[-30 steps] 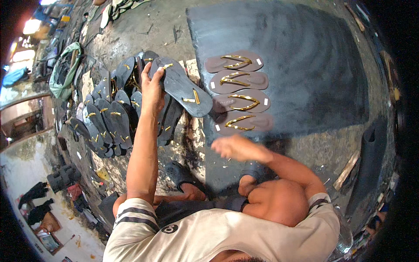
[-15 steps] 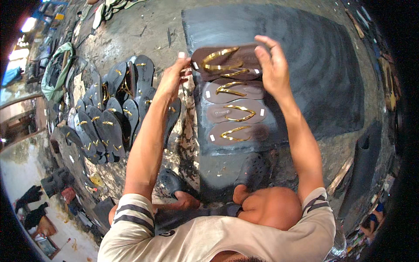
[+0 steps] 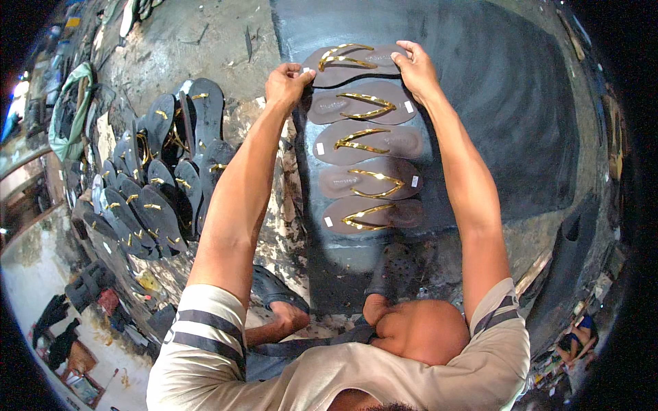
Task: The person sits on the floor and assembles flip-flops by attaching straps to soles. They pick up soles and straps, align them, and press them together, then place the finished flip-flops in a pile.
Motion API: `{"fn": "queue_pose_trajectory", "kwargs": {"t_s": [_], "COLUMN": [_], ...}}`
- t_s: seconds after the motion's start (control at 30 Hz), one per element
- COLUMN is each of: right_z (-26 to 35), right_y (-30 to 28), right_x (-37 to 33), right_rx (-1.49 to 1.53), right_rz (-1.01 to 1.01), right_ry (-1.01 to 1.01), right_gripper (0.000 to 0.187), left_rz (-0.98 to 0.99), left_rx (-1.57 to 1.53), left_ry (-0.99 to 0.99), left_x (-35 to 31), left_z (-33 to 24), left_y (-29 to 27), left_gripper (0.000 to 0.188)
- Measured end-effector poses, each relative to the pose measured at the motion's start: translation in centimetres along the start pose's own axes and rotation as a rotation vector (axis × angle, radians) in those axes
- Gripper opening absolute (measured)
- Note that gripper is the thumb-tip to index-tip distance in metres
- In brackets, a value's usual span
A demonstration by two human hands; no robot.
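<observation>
My left hand [image 3: 289, 83] pinches one end of a brown flip-flop [image 3: 353, 72] with a shiny gold strap. At its other end, the thumb and fingers of my right hand [image 3: 417, 67] close on the sole. This flip-flop is at the far end of a column of similar ones, its sole facing up. Just nearer lies another flip-flop [image 3: 325, 105], followed by more [image 3: 404, 142] toward my feet, their strap directions alternating. Small white labels show on the soles.
The column lies on a dark mat [image 3: 500, 123] on the worn floor. To the left, many dark flip-flops [image 3: 154, 209] are heaped together, beside a greenish sack [image 3: 68, 133]. My feet, in dark clogs [image 3: 277, 288], are close to the column's near end.
Both hands have moved farther out with the held flip-flop. The one partly covered beneath it now lies exposed in the column, and the held one sits beyond it.
</observation>
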State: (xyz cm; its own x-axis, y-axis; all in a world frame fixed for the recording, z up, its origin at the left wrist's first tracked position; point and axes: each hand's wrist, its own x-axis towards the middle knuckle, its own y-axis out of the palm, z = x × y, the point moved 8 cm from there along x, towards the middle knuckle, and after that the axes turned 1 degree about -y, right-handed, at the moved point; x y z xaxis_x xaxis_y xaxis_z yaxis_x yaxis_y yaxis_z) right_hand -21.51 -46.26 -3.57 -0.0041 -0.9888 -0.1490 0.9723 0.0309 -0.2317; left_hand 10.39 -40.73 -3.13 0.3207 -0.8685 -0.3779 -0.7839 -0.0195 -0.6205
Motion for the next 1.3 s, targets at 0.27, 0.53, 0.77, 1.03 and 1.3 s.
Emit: {"fn": "queue_pose_trajectory", "kwargs": {"t_s": [0.27,0.53,0.77,1.03,1.3], "right_z": [-1.5,6.0,0.7,0.2,14.5], "right_y": [-1.5,-0.1,2.6,-2.8,-0.8], "right_x": [-0.3,-1.8,-2.2,-7.5,-13.3], "right_rx": [-0.375,-0.887,-1.051,-0.580,-0.180], "right_rz": [0.063,-0.049,0.308,0.087,0.014], "right_ry": [-0.059,-0.405,-0.218,-0.203,-0.449], "right_gripper": [0.048,0.062,0.077,0.064,0.043], "left_rz": [0.058,-0.104,-0.122,-0.374,-0.146], "left_rx": [0.128,0.354,0.184,0.338,-0.427], "left_ry": [0.023,0.697,0.550,-0.083,-0.122], "left_x": [-1.4,-7.5,-8.7,-19.0,-21.4], "left_z": [-1.5,-7.4,-8.0,10.4,3.1], "left_y": [0.5,2.7,0.2,-20.9,-20.4], "left_gripper": [0.058,0.050,0.047,0.076,0.037]}}
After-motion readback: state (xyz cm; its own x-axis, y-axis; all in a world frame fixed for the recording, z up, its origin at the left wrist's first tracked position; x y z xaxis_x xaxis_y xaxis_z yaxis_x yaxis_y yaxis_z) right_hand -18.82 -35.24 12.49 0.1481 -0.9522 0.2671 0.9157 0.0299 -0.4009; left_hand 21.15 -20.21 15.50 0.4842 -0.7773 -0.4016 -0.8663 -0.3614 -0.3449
